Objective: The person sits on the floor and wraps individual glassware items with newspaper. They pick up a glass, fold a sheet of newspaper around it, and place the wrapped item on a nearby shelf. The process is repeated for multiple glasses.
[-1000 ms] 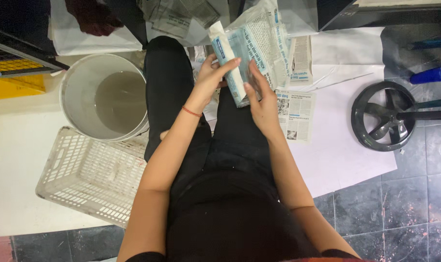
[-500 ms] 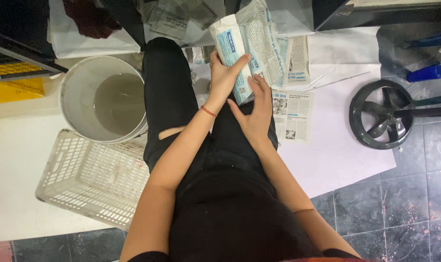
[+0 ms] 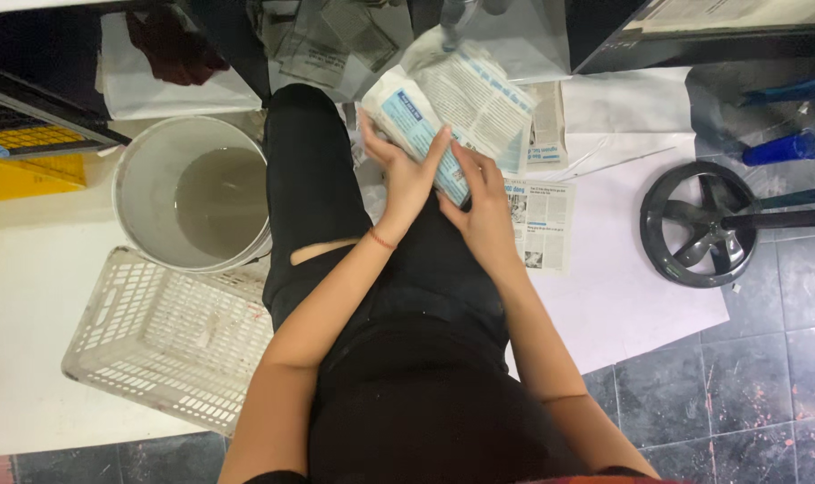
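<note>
I sit on the floor with black trousers, knees forward. Both hands hold a bundle wrapped in newspaper (image 3: 443, 116) above my lap. My left hand (image 3: 403, 175) grips its left side, fingers curled over a white and blue printed part. My right hand (image 3: 484, 206) presses on the lower right edge of the same bundle. A thin red band circles my left wrist.
A white bucket (image 3: 143, 170) with grey water stands at my left. A white plastic crate (image 3: 156, 336) lies below it. Loose newspaper sheets (image 3: 542, 224) rest on white paper (image 3: 632, 287). A black wheel-shaped base (image 3: 694, 224) sits at the right, a blue cylinder (image 3: 784, 146) behind it.
The newspaper bundle has tilted to the left and come lower toward my lap. Both hands shifted along it, the left one now gripping nearer its left end.
</note>
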